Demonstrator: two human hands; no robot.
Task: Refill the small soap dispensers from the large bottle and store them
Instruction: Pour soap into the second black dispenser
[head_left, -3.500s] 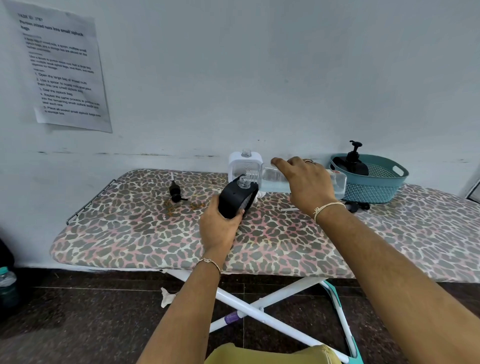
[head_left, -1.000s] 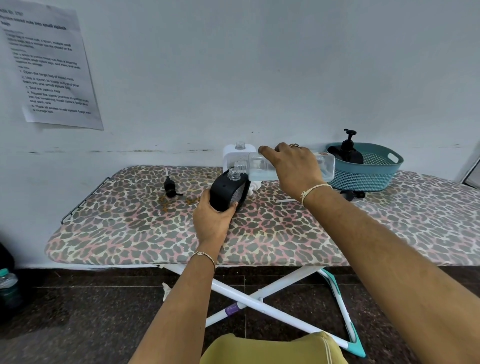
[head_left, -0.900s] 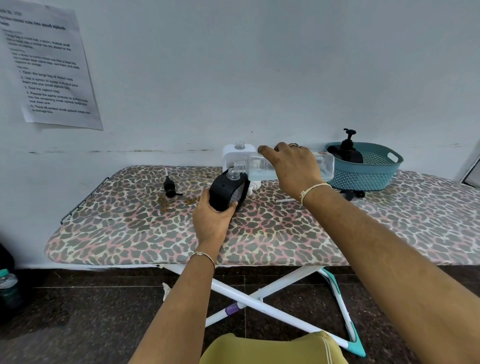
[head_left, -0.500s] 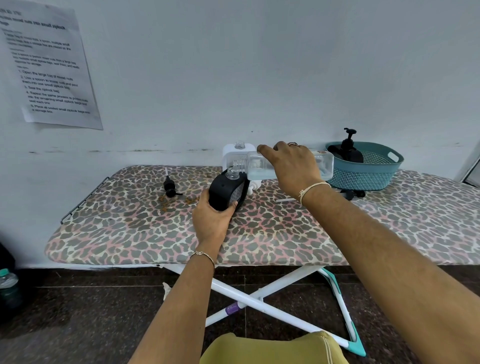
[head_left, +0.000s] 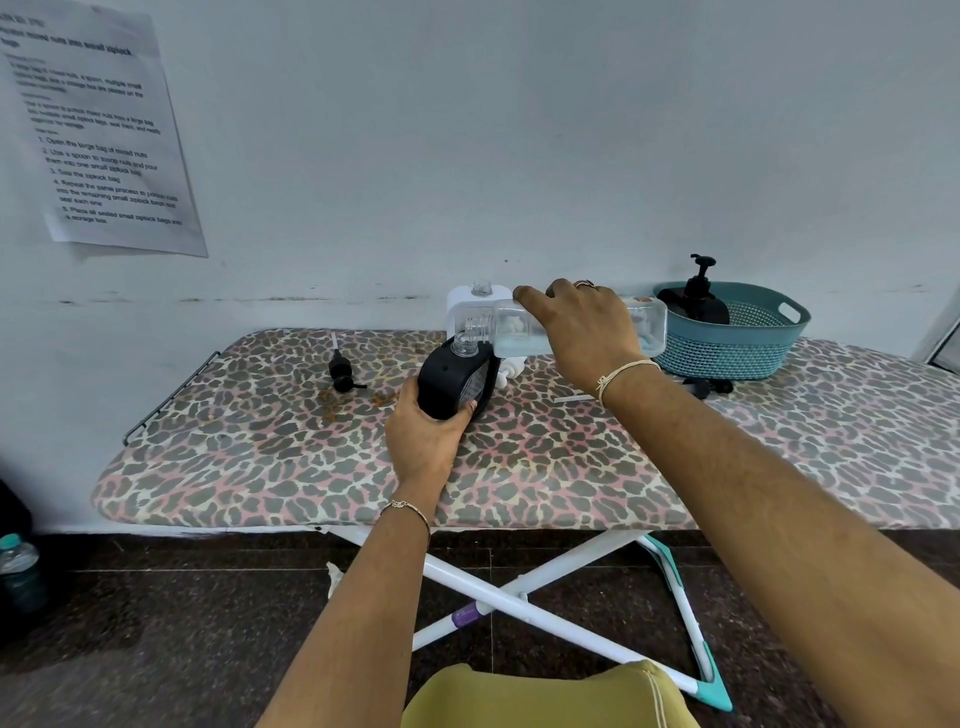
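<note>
In the left grip, fingers and thumb curled round the lower body: a small black dispenser, pump off, clear neck open, leaning toward the right. Low over the leopard-print counter, near its middle (whether touching the cover or not, cannot tell).

In the right grip, closed over the top from above: the large clear bottle, lying almost level, neck pointing left. Mouth just above and beside the black dispenser's open neck. Pale blue liquid pooled along the bottle's lower side.

Right behind both, against the wall: a white dispenser, upright, also without its pump. Just beside the black dispenser's right side, on the cover: a white pump head.

Further left, lying alone: a black pump head with its tube pointing toward the wall. At the far right of the counter: a teal basket holding a second black dispenser with pump fitted. In front of the basket, partly hidden behind the right wrist: another dark pump part.

Taped high on the wall at left: a printed sheet. Down on the dark floor, at the left edge: a water bottle.
</note>
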